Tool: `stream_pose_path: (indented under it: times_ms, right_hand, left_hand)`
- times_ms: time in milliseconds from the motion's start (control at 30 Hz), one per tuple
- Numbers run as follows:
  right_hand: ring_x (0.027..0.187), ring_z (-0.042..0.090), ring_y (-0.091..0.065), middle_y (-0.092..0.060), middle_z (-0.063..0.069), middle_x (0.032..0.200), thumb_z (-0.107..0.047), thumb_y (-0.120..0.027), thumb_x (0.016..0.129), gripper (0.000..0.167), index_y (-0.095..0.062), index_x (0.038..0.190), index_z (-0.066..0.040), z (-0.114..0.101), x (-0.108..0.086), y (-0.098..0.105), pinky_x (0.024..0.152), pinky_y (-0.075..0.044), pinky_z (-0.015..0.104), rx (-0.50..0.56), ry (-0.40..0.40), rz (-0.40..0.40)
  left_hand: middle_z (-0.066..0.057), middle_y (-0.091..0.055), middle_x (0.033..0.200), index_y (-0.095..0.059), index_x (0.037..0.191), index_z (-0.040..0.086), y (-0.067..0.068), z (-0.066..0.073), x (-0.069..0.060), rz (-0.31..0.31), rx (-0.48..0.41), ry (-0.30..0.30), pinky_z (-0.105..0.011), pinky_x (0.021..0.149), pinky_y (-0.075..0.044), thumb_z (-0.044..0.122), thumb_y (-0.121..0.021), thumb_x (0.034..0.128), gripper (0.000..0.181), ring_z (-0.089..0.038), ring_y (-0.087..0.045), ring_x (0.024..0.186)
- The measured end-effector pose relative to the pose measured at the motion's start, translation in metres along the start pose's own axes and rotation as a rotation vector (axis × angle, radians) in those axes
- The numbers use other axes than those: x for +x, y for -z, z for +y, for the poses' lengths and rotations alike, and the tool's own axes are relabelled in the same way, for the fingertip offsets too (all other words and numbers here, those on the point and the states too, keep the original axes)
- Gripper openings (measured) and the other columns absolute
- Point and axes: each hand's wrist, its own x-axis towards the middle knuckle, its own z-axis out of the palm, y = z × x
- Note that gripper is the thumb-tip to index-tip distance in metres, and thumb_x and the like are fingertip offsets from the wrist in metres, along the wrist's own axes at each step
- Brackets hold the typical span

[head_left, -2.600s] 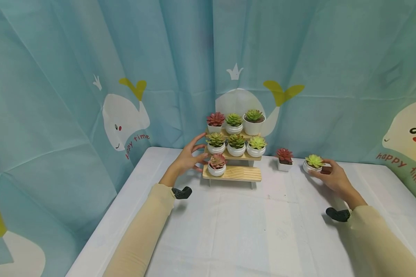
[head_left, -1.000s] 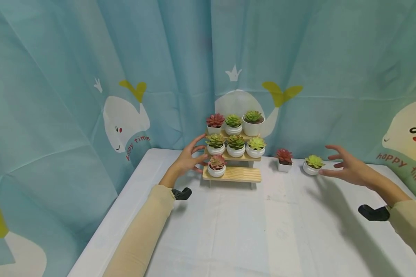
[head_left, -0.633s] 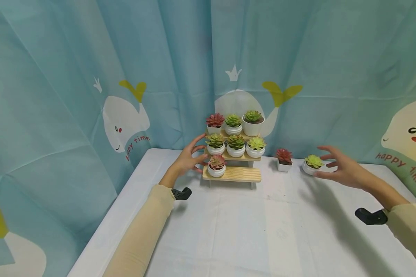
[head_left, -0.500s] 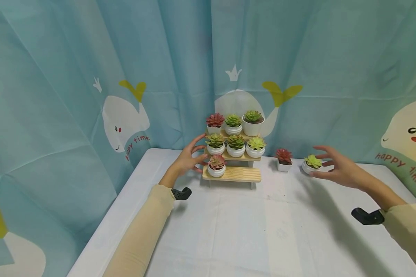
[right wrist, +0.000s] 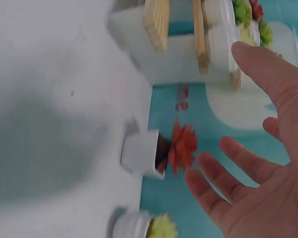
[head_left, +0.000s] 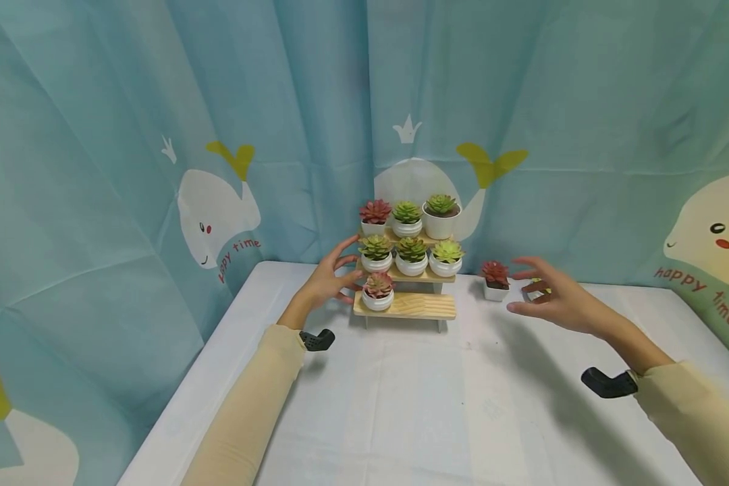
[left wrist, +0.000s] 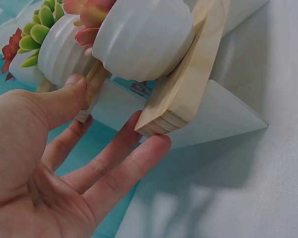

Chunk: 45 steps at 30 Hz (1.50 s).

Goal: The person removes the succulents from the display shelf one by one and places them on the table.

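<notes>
A draped tabletop nook; whether home or studio, the frames cannot tell. Pale-blue fabric curtains point(head_left: 316, 81) with printed white cartoon whales point(head_left: 219, 199) and red "happy time" lettering point(head_left: 680, 277) span nine through three o'clock; a white cloth-covered table point(head_left: 425, 405) fills six.

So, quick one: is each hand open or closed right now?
Left hand: open, touching the end of the wooden stand.
Right hand: open, holding nothing, near the red plant on the table.

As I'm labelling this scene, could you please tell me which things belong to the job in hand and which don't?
Likely the job:
wooden stand
seven plants on it
red plant beside it
yellow-green plant

Just around:
whale curtain
white table
</notes>
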Motion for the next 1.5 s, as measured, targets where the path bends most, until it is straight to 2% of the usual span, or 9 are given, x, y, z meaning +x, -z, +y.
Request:
stream_pose_path:
  times_ms: [100, 167, 333, 633, 867, 1000, 1133, 1400, 1500]
  right_hand:
    - [0.118, 0.041, -0.062, -0.055, 0.024, 0.141, -0.023, -0.081, 0.092, 0.08, -0.034, 0.155, -0.008, -0.008, 0.005, -0.01, 0.091, -0.059, 0.045, 0.017, 0.025, -0.008]
    - [0.118, 0.039, -0.061, -0.055, 0.022, 0.141, -0.023, -0.081, 0.092, 0.079, -0.035, 0.154, -0.01, -0.013, 0.008, -0.016, 0.091, -0.058, 0.049, 0.036, 0.038, -0.02]
    - [0.119, 0.035, -0.059, -0.054, 0.017, 0.143, -0.025, -0.082, 0.091, 0.079, -0.036, 0.154, -0.012, -0.022, 0.014, -0.031, 0.091, -0.056, 0.051, 0.073, 0.063, -0.056]
    - [0.118, 0.036, -0.062, -0.059, 0.017, 0.138, -0.023, -0.084, 0.089, 0.079, -0.04, 0.153, -0.01, -0.036, 0.026, -0.057, 0.093, -0.057, 0.051, 0.105, 0.112, -0.083]
    - [0.12, 0.041, -0.061, -0.056, 0.019, 0.141, -0.02, -0.083, 0.09, 0.08, -0.038, 0.156, -0.007, -0.044, 0.039, -0.079, 0.094, -0.056, 0.055, 0.165, 0.168, -0.124]
    - [0.12, 0.04, -0.062, -0.058, 0.017, 0.139, -0.02, -0.083, 0.09, 0.079, -0.04, 0.155, -0.006, -0.047, 0.046, -0.09, 0.093, -0.055, 0.057, 0.195, 0.193, -0.1]
    - [0.116, 0.039, -0.064, -0.06, 0.02, 0.135, -0.017, -0.082, 0.09, 0.074, -0.043, 0.152, -0.006, -0.05, 0.054, -0.102, 0.092, -0.056, 0.057, 0.218, 0.213, -0.061]
    - [0.115, 0.037, -0.065, -0.063, 0.02, 0.134, -0.016, -0.085, 0.088, 0.074, -0.046, 0.15, -0.01, -0.062, 0.071, -0.125, 0.094, -0.056, 0.054, 0.275, 0.186, -0.005]
    - [0.117, 0.038, -0.065, -0.064, 0.02, 0.133, -0.015, -0.085, 0.088, 0.073, -0.045, 0.15, -0.007, -0.065, 0.078, -0.134, 0.095, -0.056, 0.053, 0.305, 0.172, 0.006]
  left_hand:
    - [-0.013, -0.036, 0.161, -0.031, 0.159, 0.047, 0.0, -0.002, 0.0, -0.002, -0.001, -0.004, -0.059, 0.068, -0.062, 0.012, -0.065, 0.1021, 0.075, -0.043, -0.059, 0.127]
    - [-0.013, -0.037, 0.161, -0.031, 0.159, 0.047, 0.0, -0.002, 0.0, -0.001, -0.004, -0.003, -0.06, 0.068, -0.062, 0.012, -0.065, 0.102, 0.075, -0.043, -0.059, 0.127]
    - [-0.013, -0.036, 0.161, -0.03, 0.159, 0.048, 0.0, -0.003, -0.001, -0.003, 0.001, -0.004, -0.061, 0.068, -0.061, 0.011, -0.065, 0.1025, 0.075, -0.044, -0.06, 0.125]
    - [-0.012, -0.036, 0.161, -0.031, 0.159, 0.047, 0.001, -0.002, -0.002, 0.0, -0.013, 0.007, -0.06, 0.069, -0.062, 0.012, -0.065, 0.1021, 0.075, -0.043, -0.057, 0.129]
    - [-0.012, -0.036, 0.161, -0.031, 0.159, 0.047, 0.001, -0.002, -0.002, -0.002, -0.016, 0.006, -0.061, 0.07, -0.061, 0.013, -0.066, 0.102, 0.075, -0.042, -0.055, 0.131]
    - [-0.013, -0.035, 0.162, -0.03, 0.16, 0.046, 0.0, -0.001, -0.002, -0.004, -0.006, 0.002, -0.059, 0.07, -0.062, 0.012, -0.065, 0.1024, 0.075, -0.042, -0.054, 0.133]
    - [-0.013, -0.035, 0.162, -0.03, 0.159, 0.046, -0.001, 0.0, -0.001, -0.007, -0.01, 0.002, -0.059, 0.069, -0.062, 0.012, -0.065, 0.1025, 0.075, -0.042, -0.055, 0.132]
    - [-0.013, -0.035, 0.162, -0.03, 0.16, 0.044, -0.001, 0.002, -0.002, -0.009, -0.013, -0.004, -0.056, 0.067, -0.063, 0.012, -0.065, 0.1024, 0.075, -0.043, -0.056, 0.13]
    - [-0.014, -0.035, 0.162, -0.03, 0.16, 0.044, -0.001, 0.002, -0.002, -0.011, -0.013, -0.005, -0.056, 0.067, -0.063, 0.012, -0.065, 0.1024, 0.075, -0.044, -0.056, 0.13]
